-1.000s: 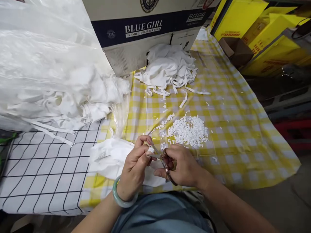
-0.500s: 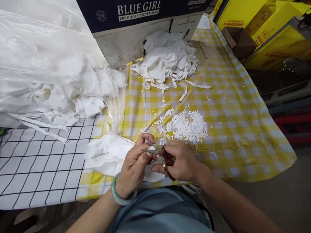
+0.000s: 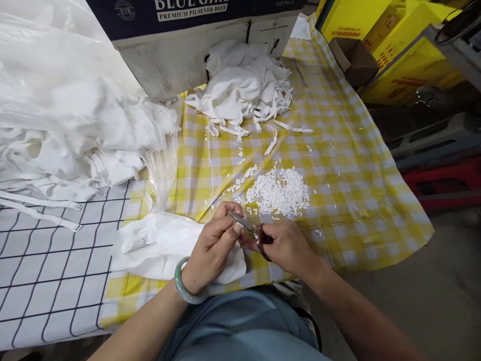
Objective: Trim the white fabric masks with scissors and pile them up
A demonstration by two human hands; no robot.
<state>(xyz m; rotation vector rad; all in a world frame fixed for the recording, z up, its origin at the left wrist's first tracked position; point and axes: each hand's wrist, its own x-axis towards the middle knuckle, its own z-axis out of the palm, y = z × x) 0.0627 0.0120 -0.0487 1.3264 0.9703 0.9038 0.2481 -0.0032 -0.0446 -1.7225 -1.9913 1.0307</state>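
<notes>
Checked tablecloth [image 3: 349, 200], clippings [image 3: 287, 196] beyond scissors [image 3: 246, 222]

Right hand [image 3: 285, 248] has the scissors [image 3: 246, 223], blades together, tips right by the left hand [image 3: 212, 245], which is pinching something I can't make out. Clocking it from the hands: white cloth [image 3: 158, 240] at 9, plastic-covered white stuff [image 3: 75, 130] at 10, pilsener carton [image 3: 169, 60] at 11, strappy white heap [image 3: 240, 87] at 12, tiny white bits [image 3: 280, 193] nearby at 1.
</notes>
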